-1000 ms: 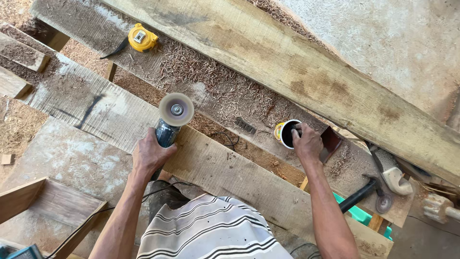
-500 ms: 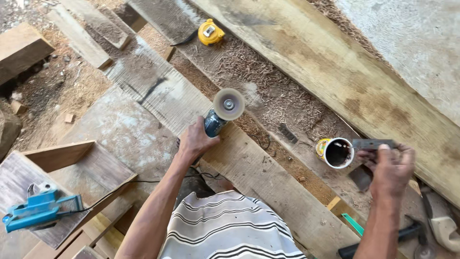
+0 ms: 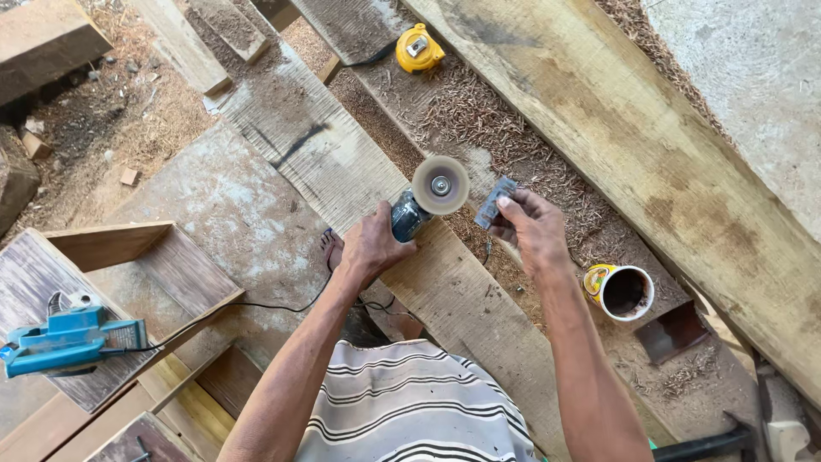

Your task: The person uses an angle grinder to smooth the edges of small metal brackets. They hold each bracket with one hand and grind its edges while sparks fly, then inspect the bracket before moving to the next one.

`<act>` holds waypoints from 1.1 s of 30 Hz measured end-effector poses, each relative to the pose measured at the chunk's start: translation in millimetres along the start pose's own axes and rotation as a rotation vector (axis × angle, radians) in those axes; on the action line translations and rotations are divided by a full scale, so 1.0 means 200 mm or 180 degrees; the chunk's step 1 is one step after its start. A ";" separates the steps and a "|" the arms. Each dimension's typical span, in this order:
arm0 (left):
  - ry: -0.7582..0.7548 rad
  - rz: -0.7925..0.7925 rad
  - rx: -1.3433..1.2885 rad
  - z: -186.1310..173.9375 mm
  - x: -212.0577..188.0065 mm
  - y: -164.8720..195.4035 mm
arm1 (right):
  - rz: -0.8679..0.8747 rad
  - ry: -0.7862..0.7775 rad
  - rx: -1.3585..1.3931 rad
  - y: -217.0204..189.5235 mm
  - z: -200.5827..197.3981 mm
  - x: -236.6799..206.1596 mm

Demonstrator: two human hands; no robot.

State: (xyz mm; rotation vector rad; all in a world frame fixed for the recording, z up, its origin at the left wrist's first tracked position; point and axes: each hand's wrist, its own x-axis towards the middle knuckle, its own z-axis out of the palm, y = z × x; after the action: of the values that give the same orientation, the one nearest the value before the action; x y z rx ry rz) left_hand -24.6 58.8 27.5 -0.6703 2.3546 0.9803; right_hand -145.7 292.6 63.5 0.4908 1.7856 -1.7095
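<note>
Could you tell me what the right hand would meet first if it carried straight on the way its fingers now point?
Probably the grinder's disc: the right hand holds a small flat piece toward it, though depth is unclear.

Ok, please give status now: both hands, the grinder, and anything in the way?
Left hand grips angle grinder, disc up. Right hand pinches small flat metal piece beside the disc. Open can on the sawdust by the right wrist; nothing between the hands.
</note>
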 end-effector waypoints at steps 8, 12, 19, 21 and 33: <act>0.0124 0.0208 -0.0119 -0.05 0.04 -0.11 | -0.0182 -0.0120 -0.0609 -0.02 0.14 0.24; 0.0042 0.0145 -0.0121 -0.07 0.06 -0.14 | -0.0287 -0.0180 -0.0832 -0.01 0.17 0.31; 0.0065 0.0185 -0.0152 -0.08 0.07 -0.16 | -0.0429 -0.0193 -0.1139 0.01 0.22 0.38; 0.0040 0.0178 -0.0151 -0.08 0.07 -0.16 | -0.0437 -0.0219 -0.1156 0.01 0.23 0.39; -0.0011 0.0159 -0.0144 -0.04 0.09 -0.18 | -0.0469 -0.0268 -0.1177 0.02 0.25 0.37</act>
State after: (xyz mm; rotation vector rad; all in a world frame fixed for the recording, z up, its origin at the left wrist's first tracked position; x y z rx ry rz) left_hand -18.7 26.1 4.4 -0.6290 2.3627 1.0586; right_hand -190.2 233.7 12.7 0.1295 2.0560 -1.4198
